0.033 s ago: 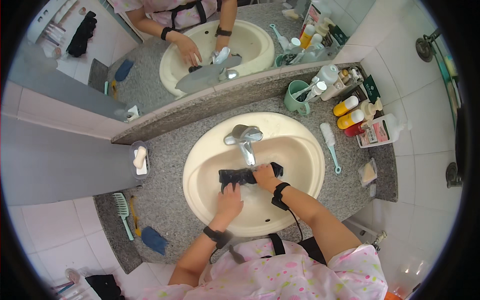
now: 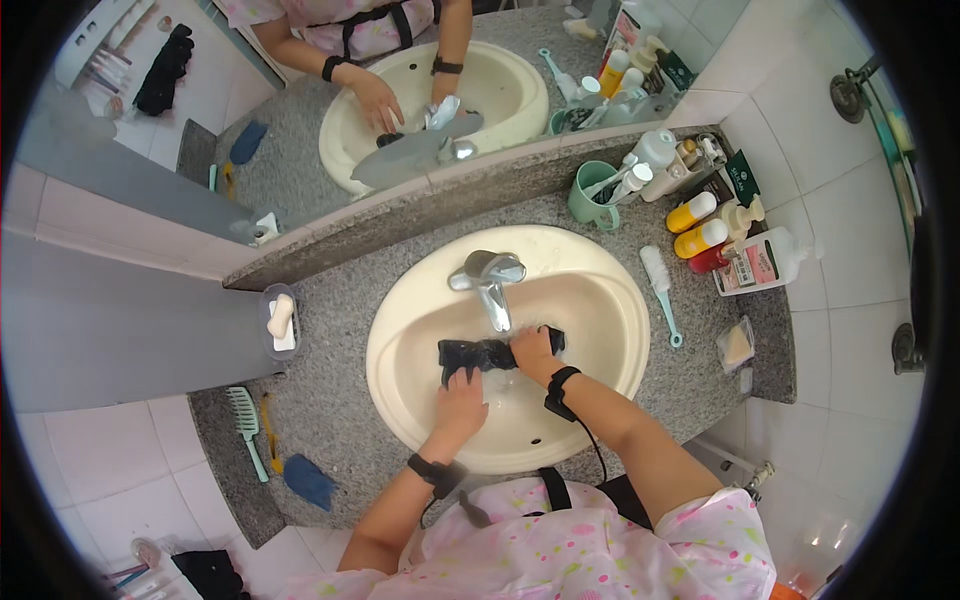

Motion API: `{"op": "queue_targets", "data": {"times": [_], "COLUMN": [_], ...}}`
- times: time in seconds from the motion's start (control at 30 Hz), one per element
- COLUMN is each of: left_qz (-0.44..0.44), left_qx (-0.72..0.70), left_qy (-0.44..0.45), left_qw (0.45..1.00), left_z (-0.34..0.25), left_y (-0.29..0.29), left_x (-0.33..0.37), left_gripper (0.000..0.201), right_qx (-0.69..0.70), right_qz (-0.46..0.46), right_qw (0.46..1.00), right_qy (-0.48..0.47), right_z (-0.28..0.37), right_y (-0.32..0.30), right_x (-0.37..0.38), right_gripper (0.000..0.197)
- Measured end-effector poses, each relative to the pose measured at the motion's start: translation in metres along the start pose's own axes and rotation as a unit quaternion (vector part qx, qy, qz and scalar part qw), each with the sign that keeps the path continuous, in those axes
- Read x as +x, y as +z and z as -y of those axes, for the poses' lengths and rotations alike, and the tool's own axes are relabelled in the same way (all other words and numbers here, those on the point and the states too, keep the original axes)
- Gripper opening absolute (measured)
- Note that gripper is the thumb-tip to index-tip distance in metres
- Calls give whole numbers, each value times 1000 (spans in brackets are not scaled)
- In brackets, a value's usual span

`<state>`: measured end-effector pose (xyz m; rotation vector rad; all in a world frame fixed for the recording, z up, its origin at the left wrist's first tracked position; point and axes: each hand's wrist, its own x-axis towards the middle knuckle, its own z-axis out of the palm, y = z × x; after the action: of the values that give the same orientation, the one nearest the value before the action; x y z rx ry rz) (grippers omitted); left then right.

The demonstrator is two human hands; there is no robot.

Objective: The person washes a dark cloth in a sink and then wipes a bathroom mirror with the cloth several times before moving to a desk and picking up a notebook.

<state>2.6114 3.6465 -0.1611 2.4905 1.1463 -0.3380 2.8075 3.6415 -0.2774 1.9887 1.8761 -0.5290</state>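
Head view, cloth (image 2: 475, 354): I see it black and bunched in the cream sink (image 2: 384, 370), near the tap (image 2: 494, 300);
Right hand (image 2: 532, 350): clasped around the cloth's right part;
Left hand (image 2: 460, 402): fingers at its lower left edge; whether gripping, I cannot tell;
Counter (image 2: 335, 350): brush (image 2: 660, 285) right of the sink.

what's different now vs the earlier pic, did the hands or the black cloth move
Very little. The right hand seems to sit a touch farther right on the black cloth; the shift is slight. Nothing was visibly taken hold of or let go. The left hand stays with its fingers at the cloth's near edge, and the cloth stays in the sink, below the faucet.
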Motion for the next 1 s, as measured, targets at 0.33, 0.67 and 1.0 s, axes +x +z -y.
{"op": "queue_targets", "data": {"times": [0.33,0.67,1.0], "left_qz": [-78,-93,-34], "left_qx": [-250,-231,-118], "left_qy": [52,103,9], "left_qw": [964,963,992], "left_z": [3,2,-3], "left_y": [-17,-24,2], "left_x": [12,11,-6], "left_gripper": [82,39,76], "right_qx": [245,264,-20], "right_qz": [-151,-151,-59], "right_qw": [943,943,996], "right_qy": [-167,-134,-70], "right_z": [2,-6,27], "right_y": [-80,-120,-30], "right_x": [-65,-121,-67], "right_gripper": [14,20,18]}}
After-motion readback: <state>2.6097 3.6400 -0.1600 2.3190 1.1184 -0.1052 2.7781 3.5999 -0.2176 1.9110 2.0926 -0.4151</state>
